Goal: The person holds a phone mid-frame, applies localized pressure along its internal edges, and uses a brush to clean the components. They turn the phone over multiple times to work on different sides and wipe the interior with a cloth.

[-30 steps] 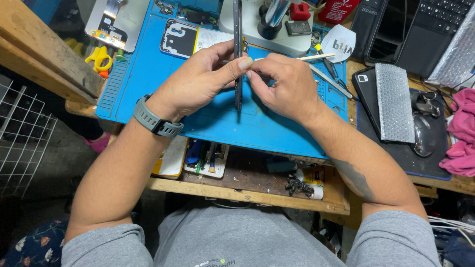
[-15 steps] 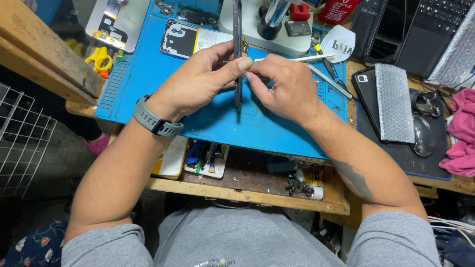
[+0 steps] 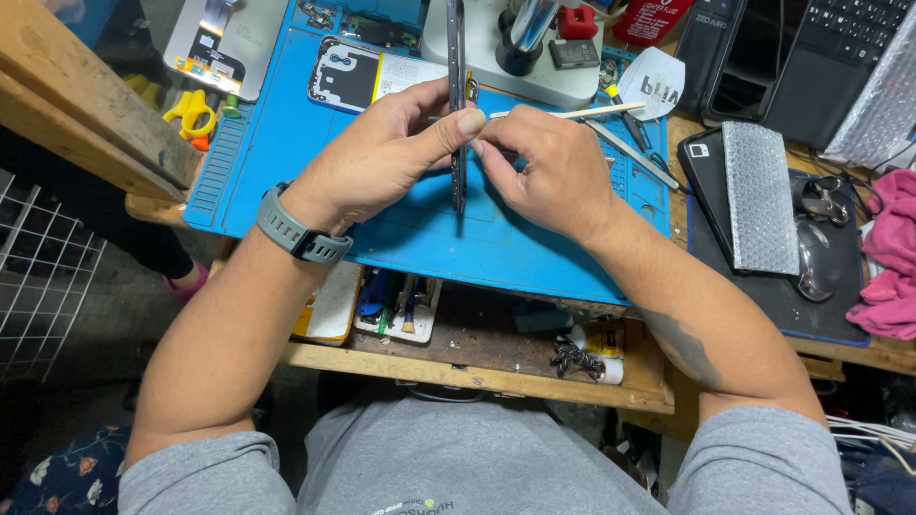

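My left hand [image 3: 382,157] grips a thin dark phone frame [image 3: 457,57] held on edge above the blue work mat [image 3: 277,162]; the thumb presses its right side. A grey watch sits on that wrist. My right hand [image 3: 553,172] is closed on a thin pale stick tool [image 3: 582,112] whose tip meets the phone's edge near my left thumb. Both hands touch over the mat's middle.
On the mat lie a phone back cover [image 3: 348,72], metal tweezers [image 3: 634,153] and a white guitar-pick-shaped opener [image 3: 658,81]. A grey microscope base [image 3: 534,67] stands behind. A dark phone and a bubble-wrap pouch [image 3: 759,195], a mouse [image 3: 818,257] and a pink cloth [image 3: 892,257] lie right. Small tools fill the tray [image 3: 401,305] below.
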